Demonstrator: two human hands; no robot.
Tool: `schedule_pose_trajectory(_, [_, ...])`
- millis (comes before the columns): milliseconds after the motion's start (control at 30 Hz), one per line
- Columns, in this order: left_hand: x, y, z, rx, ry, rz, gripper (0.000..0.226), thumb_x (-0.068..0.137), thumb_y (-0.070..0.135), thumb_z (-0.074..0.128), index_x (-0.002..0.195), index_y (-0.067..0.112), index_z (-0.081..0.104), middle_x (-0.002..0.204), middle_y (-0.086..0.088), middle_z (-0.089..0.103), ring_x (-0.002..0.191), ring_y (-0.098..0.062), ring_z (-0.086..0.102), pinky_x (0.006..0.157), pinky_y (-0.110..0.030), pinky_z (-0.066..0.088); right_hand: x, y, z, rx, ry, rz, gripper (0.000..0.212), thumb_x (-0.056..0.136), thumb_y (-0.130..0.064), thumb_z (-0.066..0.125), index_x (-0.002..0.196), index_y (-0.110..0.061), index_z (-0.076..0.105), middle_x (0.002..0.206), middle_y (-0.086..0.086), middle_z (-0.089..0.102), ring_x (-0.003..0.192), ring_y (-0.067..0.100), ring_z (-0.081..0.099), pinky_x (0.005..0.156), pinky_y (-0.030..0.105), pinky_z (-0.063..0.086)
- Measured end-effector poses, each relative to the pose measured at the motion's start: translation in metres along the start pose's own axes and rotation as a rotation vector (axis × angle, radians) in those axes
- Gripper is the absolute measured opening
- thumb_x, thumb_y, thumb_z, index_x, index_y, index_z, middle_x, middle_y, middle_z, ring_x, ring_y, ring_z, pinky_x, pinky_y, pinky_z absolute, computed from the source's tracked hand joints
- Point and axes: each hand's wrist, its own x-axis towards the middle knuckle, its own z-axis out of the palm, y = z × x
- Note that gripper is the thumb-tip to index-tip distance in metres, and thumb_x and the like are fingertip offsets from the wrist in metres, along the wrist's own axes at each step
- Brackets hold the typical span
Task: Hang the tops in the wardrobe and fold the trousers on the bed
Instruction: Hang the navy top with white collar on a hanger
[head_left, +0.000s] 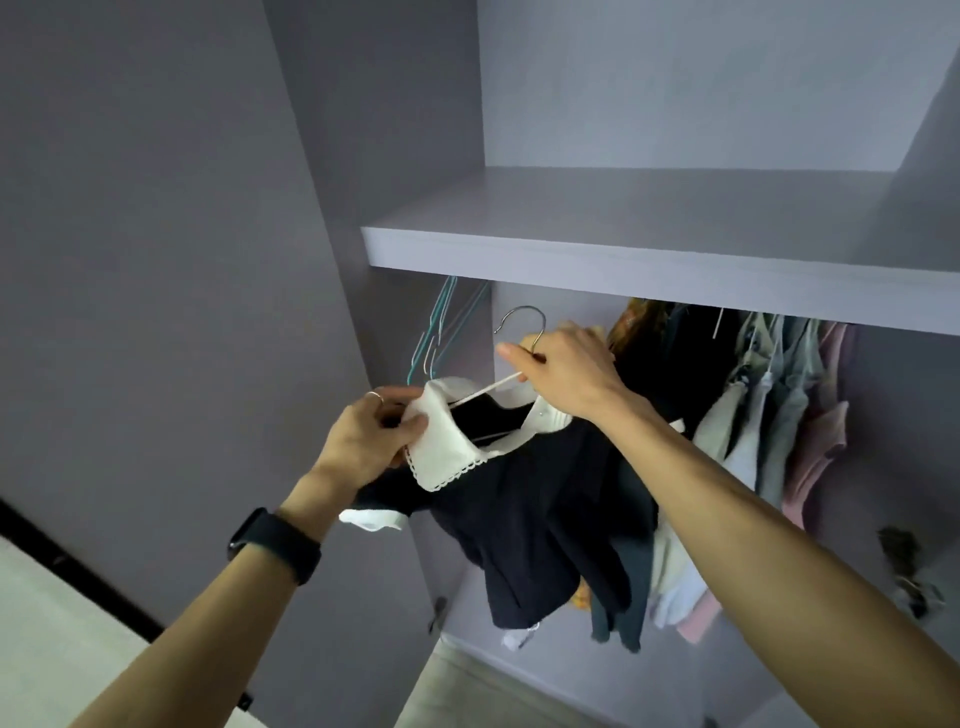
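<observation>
L hand (363, 441) fingers (402, 395) pinch the collar (447, 457) at its left end. R hand (566, 369) fingers (511, 354) sit up & to the right of them, round the hanger (522, 312) neck, just under its hook. The top (519, 509) drapes below both sets of fingers, w/ a hanger arm inside its neckline, betw. the two hands. Just above the L fingers, left of the hook, hang the spare hangers (441, 327). Overhead runs the shelf (623, 249). To the right of the R fingers & behind the R forearm, under the shelf, crowd the hung clothes (779, 405). Left of the L fingers stands the wardrobe panel (156, 260).
</observation>
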Motion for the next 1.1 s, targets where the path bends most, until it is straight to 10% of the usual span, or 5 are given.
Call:
schedule_pose_trajectory(233, [-0.012, -0.011, -0.021, 0.366, 0.196, 0.193, 0.017, 0.09, 0.026, 0.071, 0.096, 0.042, 0.07, 0.104, 0.012, 0.071, 0.086, -0.003, 0.065, 0.083, -0.014, 0.044, -0.017, -0.011, 0.021, 0.108, -0.048, -0.075, 0.053, 0.103, -0.05, 0.047, 0.07, -0.01, 0.062, 0.061, -0.001, 0.054, 0.088, 0.023, 0.048, 0.077, 0.036, 0.035])
schedule_pose_trajectory(467, [0.007, 0.053, 0.017, 0.716, -0.326, 0.257, 0.018, 0.096, 0.041, 0.059, 0.083, 0.033, 0.07, 0.076, 0.014, 0.071, 0.081, -0.01, 0.067, 0.086, -0.036, 0.054, -0.032, -0.037, 0.039, 0.292, 0.055, -0.118, 0.042, 0.101, -0.045, 0.052, 0.069, -0.02, 0.053, 0.06, -0.006, 0.05, 0.078, 0.017, 0.047, 0.067, 0.032, 0.039])
schedule_pose_trajectory(600, [0.006, 0.041, 0.011, 0.78, -0.226, 0.338, 0.029, 0.099, 0.028, 0.06, 0.074, 0.043, 0.062, 0.072, 0.02, 0.069, 0.066, 0.002, 0.062, 0.075, -0.026, 0.052, -0.046, -0.002, 0.031, 0.459, -0.04, 0.061, 0.051, 0.094, -0.069, 0.042, 0.115, -0.027, 0.062, 0.111, -0.016, 0.064, 0.107, 0.006, 0.057, 0.095, 0.026, 0.043])
schedule_pose_trajectory(767, [0.002, 0.026, -0.001, 0.795, -0.188, 0.343, 0.021, 0.099, 0.027, 0.06, 0.083, 0.036, 0.07, 0.07, 0.026, 0.065, 0.066, 0.0, 0.068, 0.073, -0.023, 0.053, -0.053, 0.019, 0.04, 0.646, -0.62, 0.517, 0.088, 0.091, -0.082, 0.017, 0.158, -0.027, 0.028, 0.164, -0.002, 0.025, 0.153, 0.02, 0.018, 0.123, 0.04, 0.012])
schedule_pose_trajectory(1100, [-0.001, 0.006, -0.011, 0.987, -0.182, 0.218, 0.014, 0.102, 0.029, 0.045, 0.104, 0.031, 0.059, 0.105, 0.007, 0.068, 0.091, -0.022, 0.064, 0.078, -0.034, 0.05, -0.064, -0.003, 0.068, 0.811, -0.525, 0.327, 0.033, 0.102, -0.039, 0.056, 0.11, -0.012, 0.073, 0.099, -0.009, 0.067, 0.095, 0.004, 0.059, 0.087, 0.02, 0.041])
